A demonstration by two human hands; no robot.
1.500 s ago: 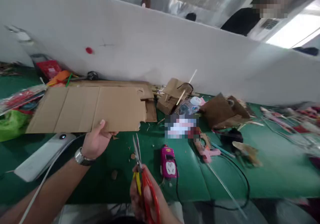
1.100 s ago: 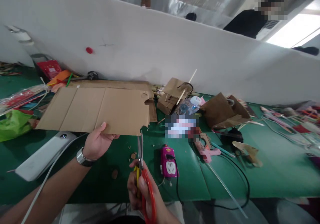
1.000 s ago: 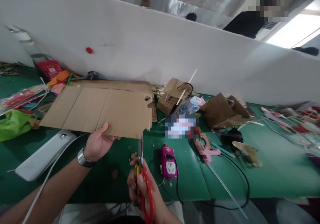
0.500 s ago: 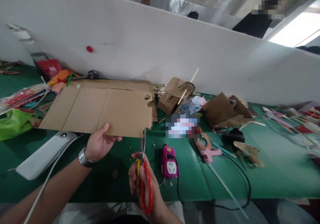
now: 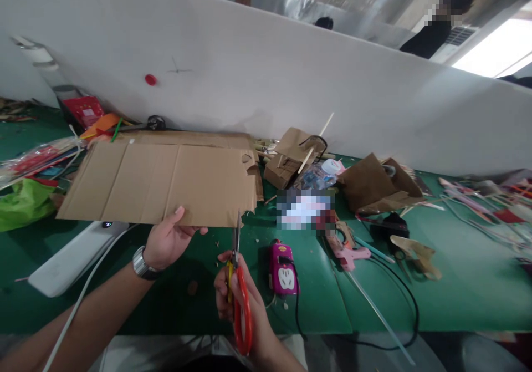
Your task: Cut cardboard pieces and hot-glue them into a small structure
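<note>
My left hand (image 5: 169, 239), with a silver watch at its wrist, grips the lower edge of a creased brown cardboard sheet (image 5: 208, 183), thumb on top and fingers beneath. The sheet's right edge is ragged, with a hole near its upper corner. In my right hand (image 5: 245, 294) is a pair of scissors (image 5: 243, 316) with red and yellow handles. Their blades point up, the tips at the sheet's lower right edge. Whether the blades have cardboard between them I cannot tell.
A magenta power socket (image 5: 284, 269) lies right of the scissors, near a pink glue gun (image 5: 344, 253) with a long clear stick. A white oblong device (image 5: 77, 258) rests at left under a cable. Behind stand a small carton (image 5: 285, 164), a plastic bottle (image 5: 320, 175) and an open brown box (image 5: 374, 186).
The cardboard's left end has swung slightly left and down. The scissors' blades have shifted a little to the left along its lower right edge; both hands keep their hold.
</note>
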